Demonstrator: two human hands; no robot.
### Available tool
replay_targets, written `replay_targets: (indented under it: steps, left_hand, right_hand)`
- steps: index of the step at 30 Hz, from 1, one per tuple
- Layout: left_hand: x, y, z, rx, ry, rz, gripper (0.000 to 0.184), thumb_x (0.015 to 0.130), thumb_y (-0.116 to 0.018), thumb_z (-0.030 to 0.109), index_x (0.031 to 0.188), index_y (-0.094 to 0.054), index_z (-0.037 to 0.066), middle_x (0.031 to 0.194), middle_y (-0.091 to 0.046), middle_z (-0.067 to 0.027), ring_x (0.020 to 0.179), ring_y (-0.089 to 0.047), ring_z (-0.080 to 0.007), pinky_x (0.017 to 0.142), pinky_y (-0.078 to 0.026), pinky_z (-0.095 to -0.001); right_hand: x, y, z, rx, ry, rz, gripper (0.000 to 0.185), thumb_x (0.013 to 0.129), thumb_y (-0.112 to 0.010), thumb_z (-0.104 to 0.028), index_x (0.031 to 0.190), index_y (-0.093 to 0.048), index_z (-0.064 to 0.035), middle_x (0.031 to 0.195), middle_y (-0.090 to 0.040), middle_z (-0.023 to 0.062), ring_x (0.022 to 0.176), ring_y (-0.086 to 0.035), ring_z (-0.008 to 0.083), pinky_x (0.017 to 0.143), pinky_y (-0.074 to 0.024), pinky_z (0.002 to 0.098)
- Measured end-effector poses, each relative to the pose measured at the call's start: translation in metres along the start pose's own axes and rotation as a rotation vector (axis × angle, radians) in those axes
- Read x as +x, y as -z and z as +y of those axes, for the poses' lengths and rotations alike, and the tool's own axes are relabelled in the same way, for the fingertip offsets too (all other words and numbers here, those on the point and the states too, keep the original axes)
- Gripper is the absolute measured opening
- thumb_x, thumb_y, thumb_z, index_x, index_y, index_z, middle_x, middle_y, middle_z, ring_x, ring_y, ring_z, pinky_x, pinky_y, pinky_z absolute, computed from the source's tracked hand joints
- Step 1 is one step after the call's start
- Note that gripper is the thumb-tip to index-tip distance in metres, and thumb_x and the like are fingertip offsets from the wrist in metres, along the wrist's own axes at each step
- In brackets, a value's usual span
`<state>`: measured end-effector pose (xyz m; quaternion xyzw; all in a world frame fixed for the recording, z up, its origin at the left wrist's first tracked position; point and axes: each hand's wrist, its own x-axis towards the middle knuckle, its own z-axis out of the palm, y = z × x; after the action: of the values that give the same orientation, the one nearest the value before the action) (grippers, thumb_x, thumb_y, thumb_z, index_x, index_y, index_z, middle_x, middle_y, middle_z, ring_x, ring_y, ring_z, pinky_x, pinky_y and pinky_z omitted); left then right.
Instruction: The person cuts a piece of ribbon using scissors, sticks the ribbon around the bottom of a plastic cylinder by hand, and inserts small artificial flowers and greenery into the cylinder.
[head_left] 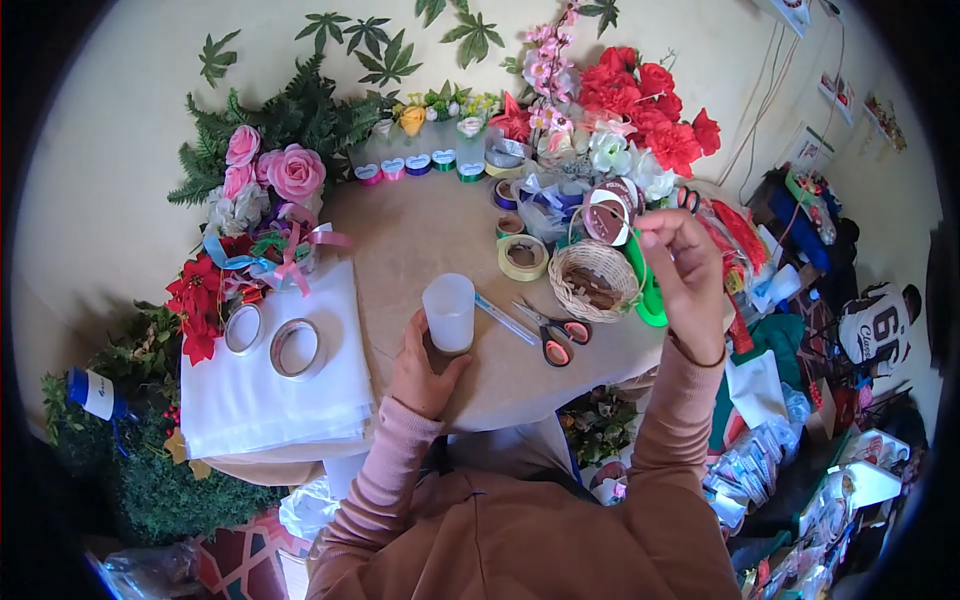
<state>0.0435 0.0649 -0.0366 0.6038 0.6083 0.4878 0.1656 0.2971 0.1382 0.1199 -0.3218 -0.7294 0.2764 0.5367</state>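
My left hand is wrapped around the lower part of a frosted white plastic cup, which stands upright near the table's front edge. To the right, my right hand is raised with thumb and forefinger pinched together at the thin looped handle of a small wicker basket. Small brown pieces lie inside the basket. Between the cup and basket are scissors with black-and-orange handles and a slim blue-and-clear tool. A bright green object is partly hidden behind my right hand.
White sheets with two tape rolls lie at left. Artificial pink roses and red flowers stand behind. Ribbon spools line the back; a yellow tape roll sits beside the basket. Piled materials crowd the right.
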Motion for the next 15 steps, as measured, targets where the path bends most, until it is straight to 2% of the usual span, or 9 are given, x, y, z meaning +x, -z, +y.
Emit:
replay_targets:
  steps: [2,3,4,6,7,10,12,14,15]
  left_hand:
    - [0.0,-0.001,-0.003,0.034,-0.014,0.001,0.078,0.062,-0.078,0.012,0.125,-0.034,-0.003,0.119,-0.049,-0.0224,0.108,-0.051,-0.036,0.092,-0.041,-0.0383]
    - [0.0,-0.002,-0.004,0.032,-0.016,-0.008,0.078,0.062,-0.078,0.012,0.125,-0.034,-0.003,0.119,-0.049,-0.0224,0.108,-0.051,-0.036,0.092,-0.041,-0.0383]
    - [-0.001,-0.002,-0.004,0.027,-0.018,0.007,0.079,0.062,-0.078,0.013,0.126,-0.033,-0.004,0.12,-0.048,-0.0224,0.109,-0.05,-0.036,0.093,-0.041,-0.0384]
    - [-0.002,-0.003,-0.004,0.024,-0.02,0.007,0.081,0.063,-0.078,0.014,0.126,-0.032,-0.004,0.121,-0.047,-0.0224,0.11,-0.049,-0.036,0.094,-0.04,-0.0385]
    - [-0.001,-0.002,-0.005,0.003,-0.037,0.014,0.081,0.063,-0.078,0.014,0.127,-0.032,-0.004,0.121,-0.048,-0.0223,0.11,-0.049,-0.0356,0.094,-0.04,-0.0383]
    - [-0.002,-0.002,-0.007,-0.01,-0.051,0.002,0.08,0.065,-0.077,0.015,0.127,-0.031,-0.004,0.12,-0.048,-0.0218,0.111,-0.049,-0.0346,0.095,-0.038,-0.0376]
    - [-0.002,-0.002,-0.008,-0.001,-0.042,-0.028,0.08,0.065,-0.077,0.016,0.127,-0.032,-0.004,0.121,-0.048,-0.0215,0.112,-0.049,-0.0338,0.095,-0.038,-0.037]
    - [-0.002,-0.003,-0.009,-0.024,-0.051,0.008,0.08,0.066,-0.077,0.016,0.128,-0.031,-0.004,0.121,-0.047,-0.02,0.112,-0.048,-0.0324,0.096,-0.037,-0.0364]
    - [-0.002,-0.004,-0.011,-0.038,-0.062,0.017,0.08,0.066,-0.077,0.016,0.128,-0.031,-0.004,0.122,-0.046,-0.0191,0.114,-0.046,-0.0313,0.097,-0.036,-0.0358]
  right_hand:
    - [0.001,-0.007,0.001,-0.016,-0.046,0.0,0.014,0.088,-0.05,-0.001,0.101,-0.055,0.0002,0.082,-0.057,0.0015,0.075,-0.05,0.0073,0.073,-0.0398,0.022]
    - [0.0,-0.01,0.005,-0.009,-0.026,-0.019,0.024,0.085,-0.05,0.002,0.108,-0.052,-0.0022,0.089,-0.055,0.0022,0.08,-0.049,0.0083,0.074,-0.0394,0.0226]
    - [-0.002,-0.012,0.005,-0.014,-0.032,-0.011,0.024,0.085,-0.05,0.002,0.108,-0.052,-0.0022,0.089,-0.055,0.0022,0.08,-0.049,0.0083,0.074,-0.0394,0.0226]
    - [-0.008,-0.014,0.004,-0.296,0.16,0.033,0.035,0.08,-0.053,0.006,0.113,-0.05,-0.0042,0.097,-0.052,0.003,0.086,-0.047,0.0098,0.075,-0.0389,0.0235]
    - [-0.011,-0.008,0.008,-0.315,0.174,0.029,0.044,0.074,-0.054,0.009,0.115,-0.049,-0.0058,0.101,-0.049,0.0034,0.09,-0.045,0.011,0.075,-0.0386,0.0243]
    - [-0.027,0.012,0.014,-0.196,0.058,0.065,0.04,0.076,-0.056,0.007,0.114,-0.049,-0.0047,0.092,-0.049,0.0015,0.083,-0.046,0.0099,0.074,-0.0381,0.0226]
    - [-0.039,0.028,-0.002,-0.111,-0.171,0.113,0.024,0.083,-0.058,-0.002,0.106,-0.054,-0.0004,0.077,-0.051,-0.0019,0.072,-0.046,0.0076,0.071,-0.0372,0.0191]
    - [-0.052,0.053,0.002,-0.176,-0.201,0.126,0.018,0.082,-0.058,-0.001,0.1,-0.058,-0.0009,0.081,-0.055,0.0009,0.074,-0.047,0.0093,0.071,-0.0381,0.0216]
    - [-0.06,0.069,0.002,-0.342,-0.2,0.069,0.017,0.081,-0.058,-0.001,0.098,-0.059,-0.0013,0.083,-0.056,0.0024,0.076,-0.049,0.0112,0.072,-0.0389,0.0233]
